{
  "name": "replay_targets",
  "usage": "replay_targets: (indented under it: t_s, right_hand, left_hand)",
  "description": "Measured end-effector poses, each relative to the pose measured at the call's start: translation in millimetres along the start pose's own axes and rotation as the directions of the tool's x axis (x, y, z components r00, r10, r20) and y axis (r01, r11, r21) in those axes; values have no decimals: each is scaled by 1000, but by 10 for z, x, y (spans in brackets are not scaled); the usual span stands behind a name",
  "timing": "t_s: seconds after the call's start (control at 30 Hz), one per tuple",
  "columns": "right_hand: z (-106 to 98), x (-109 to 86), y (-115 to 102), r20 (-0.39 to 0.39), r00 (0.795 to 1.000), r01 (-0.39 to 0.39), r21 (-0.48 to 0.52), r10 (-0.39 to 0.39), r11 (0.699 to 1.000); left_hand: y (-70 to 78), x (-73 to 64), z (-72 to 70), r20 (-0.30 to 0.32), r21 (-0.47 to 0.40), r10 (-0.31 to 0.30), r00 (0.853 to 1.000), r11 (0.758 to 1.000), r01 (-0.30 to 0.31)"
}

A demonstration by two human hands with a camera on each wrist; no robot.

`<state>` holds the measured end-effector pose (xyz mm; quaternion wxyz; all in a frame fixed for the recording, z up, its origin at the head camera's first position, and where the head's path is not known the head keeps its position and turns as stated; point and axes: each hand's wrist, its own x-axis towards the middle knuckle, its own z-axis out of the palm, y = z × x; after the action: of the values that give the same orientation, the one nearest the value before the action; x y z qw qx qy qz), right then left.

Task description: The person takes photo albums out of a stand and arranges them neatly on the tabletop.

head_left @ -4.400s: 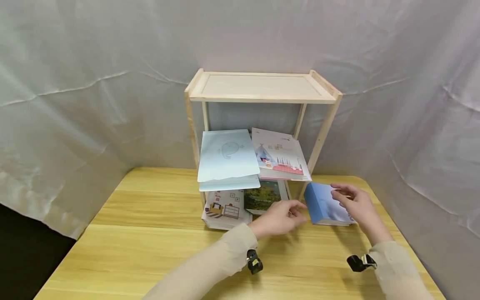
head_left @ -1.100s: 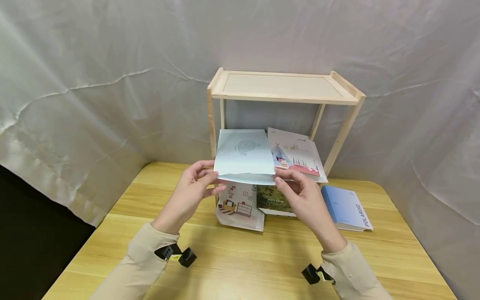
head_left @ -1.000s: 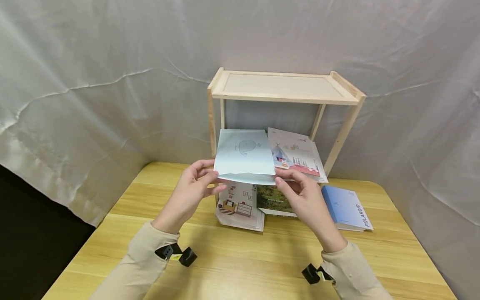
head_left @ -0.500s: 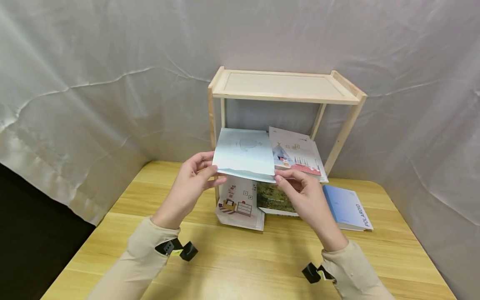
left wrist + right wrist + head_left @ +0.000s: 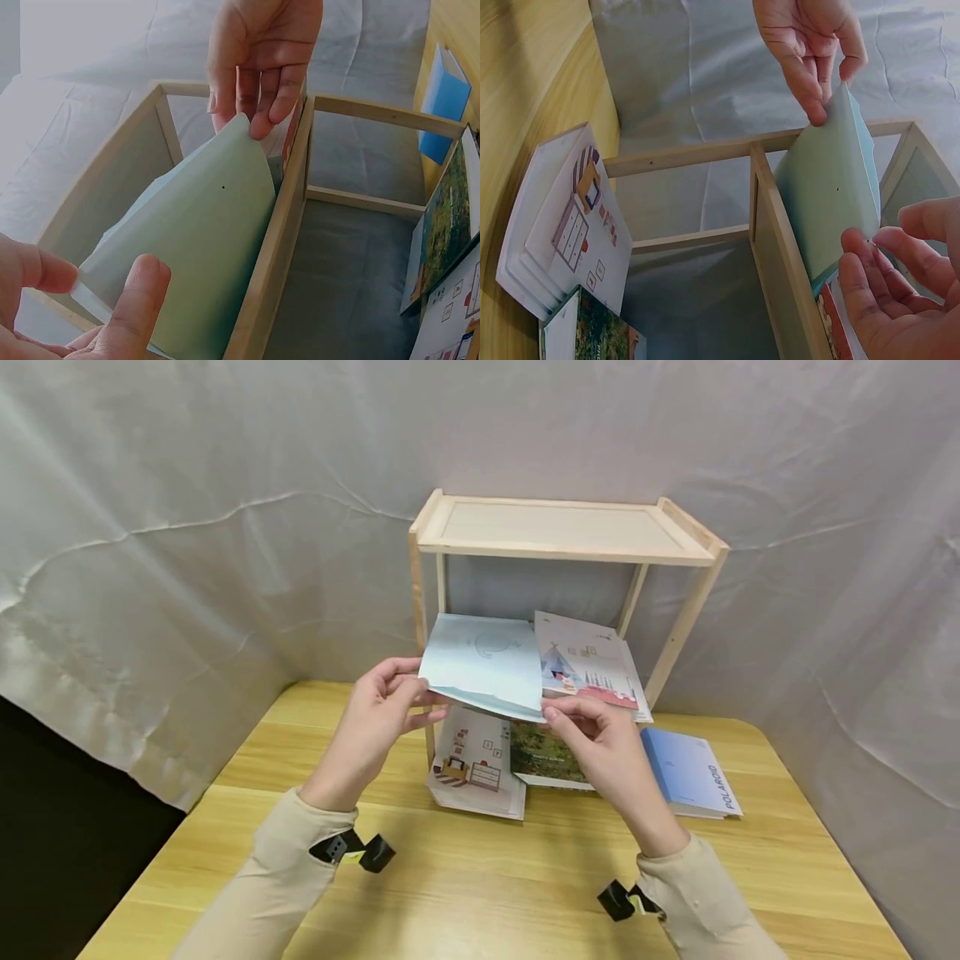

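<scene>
Both hands pinch the front corners of a pale blue book (image 5: 483, 656) with a whale drawn on its cover, on the middle level of a small wooden rack (image 5: 562, 531). My left hand (image 5: 371, 722) grips the left corner, which sits higher than the right one. At the right corner, thumb and fingers of my right hand (image 5: 603, 743) hold the edge. The front of the book is lifted; its plain underside (image 5: 202, 210) faces the left wrist view. Beside it lies a white book (image 5: 588, 664) with a tent picture, partly overlapped by the right fingers.
On the lower level, a white book (image 5: 476, 768) with a furniture picture juts out beside a dark green album (image 5: 551, 756). A blue Polaroid book (image 5: 690, 772) lies on the wooden table (image 5: 465, 893) right of the rack. Grey cloth (image 5: 300, 560) surrounds the table.
Over several seconds, the left hand came from before the lower level and the right from above the Polaroid book to the whale book. Lately its left front corner has risen.
</scene>
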<state>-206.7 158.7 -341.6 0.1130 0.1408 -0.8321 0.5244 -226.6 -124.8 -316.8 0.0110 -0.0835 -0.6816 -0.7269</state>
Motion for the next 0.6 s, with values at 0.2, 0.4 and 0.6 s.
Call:
replay_targets:
  t_s: [0.2,0.4,0.6]
  right_hand:
    - [-5,8,18,20,1000,-1,23,1,1000]
    - [-24,9,62,58,998,-16,50,13,999]
    - [-42,20,114,88,996,-32,114,22,993]
  left_hand:
    - [-51,7,-17,1,-21,-39,999,999,39]
    - [-94,10,-54,28,-52,-92,995,994,94]
    - [-108,32,-75,51,-81,-143,988,986,146]
